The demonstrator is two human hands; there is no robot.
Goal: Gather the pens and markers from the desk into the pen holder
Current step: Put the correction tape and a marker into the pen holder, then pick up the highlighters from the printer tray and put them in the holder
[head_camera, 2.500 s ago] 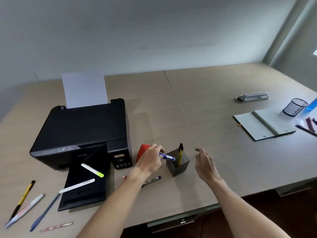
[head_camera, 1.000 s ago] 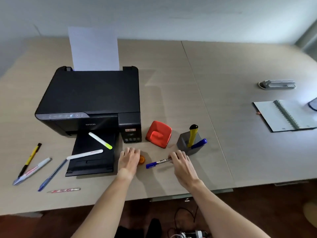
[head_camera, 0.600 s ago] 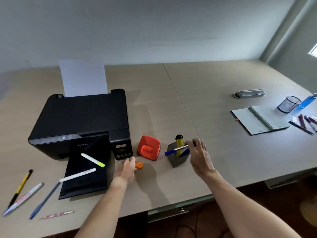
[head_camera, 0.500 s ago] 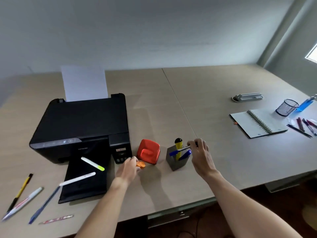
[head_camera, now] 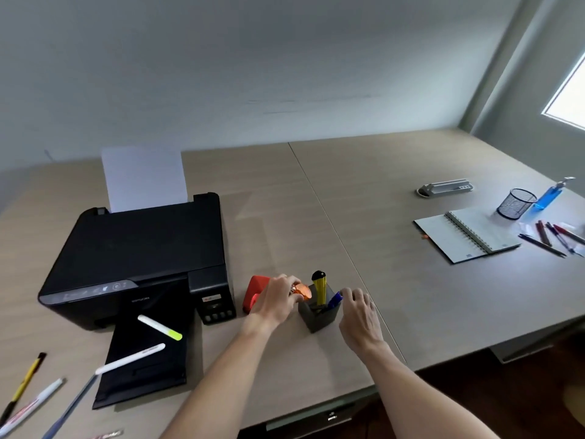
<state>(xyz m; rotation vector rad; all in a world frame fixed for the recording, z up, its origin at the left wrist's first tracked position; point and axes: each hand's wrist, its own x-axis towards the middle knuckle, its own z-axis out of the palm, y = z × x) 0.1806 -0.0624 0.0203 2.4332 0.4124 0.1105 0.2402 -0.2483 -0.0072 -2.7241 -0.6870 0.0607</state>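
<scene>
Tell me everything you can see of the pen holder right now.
The pen holder is a small dark grey square cup, matte, probably plastic, open at the top. It stands on the desk near the front edge, right of the red punch. Inside are a yellow marker with a black cap and blue pens, leaning. The left hand holds something orange by its rim; the right hand is against its right side.

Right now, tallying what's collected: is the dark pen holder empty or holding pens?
Holding pens: the dark pen holder stands upright with a yellow marker and blue pen sticking out.
</scene>
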